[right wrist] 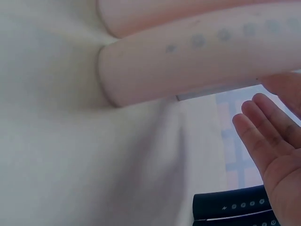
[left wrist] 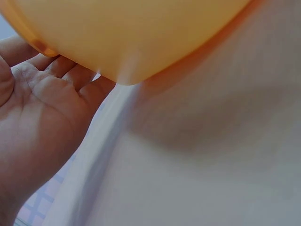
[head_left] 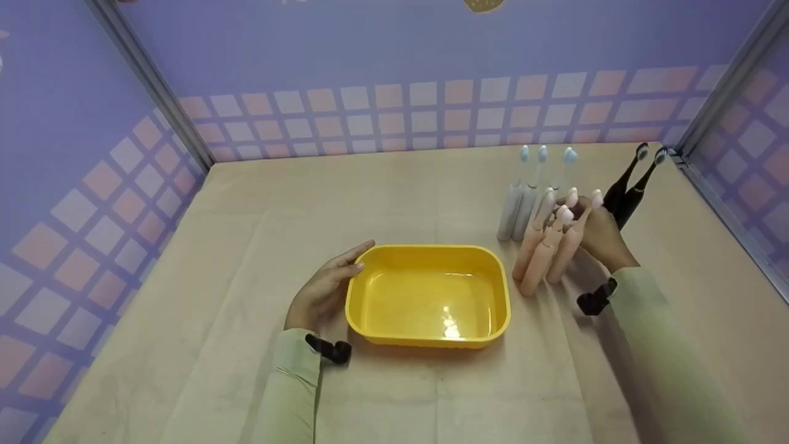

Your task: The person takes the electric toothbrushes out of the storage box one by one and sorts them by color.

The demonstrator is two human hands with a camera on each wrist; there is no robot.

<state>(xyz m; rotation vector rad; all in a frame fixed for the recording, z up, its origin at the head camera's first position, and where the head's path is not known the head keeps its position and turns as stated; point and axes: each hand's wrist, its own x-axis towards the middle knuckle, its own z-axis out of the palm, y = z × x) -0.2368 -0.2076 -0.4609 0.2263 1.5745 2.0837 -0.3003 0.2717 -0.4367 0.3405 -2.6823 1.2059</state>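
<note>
My left hand (head_left: 323,287) grips the left side of a yellow plastic tub (head_left: 428,342), thumb at the rim and fingers along the outer wall. The left wrist view shows the palm beside the tub's wall (left wrist: 131,42). My right hand (head_left: 598,234) reaches behind several upright pink electric toothbrushes (head_left: 539,268). Its thumb and index finger pinch a white electric toothbrush (head_left: 568,155), whose handle is mostly hidden by the pink ones. In the right wrist view the other fingers (right wrist: 256,134) are extended, away from the pink handle (right wrist: 197,61).
Two more white toothbrushes (head_left: 508,213) stand left of the right hand. Two black toothbrushes (head_left: 627,203) stand behind it at the right. A cream cloth (head_left: 277,203) covers the table, with patterned panels (head_left: 394,55) around its back and sides.
</note>
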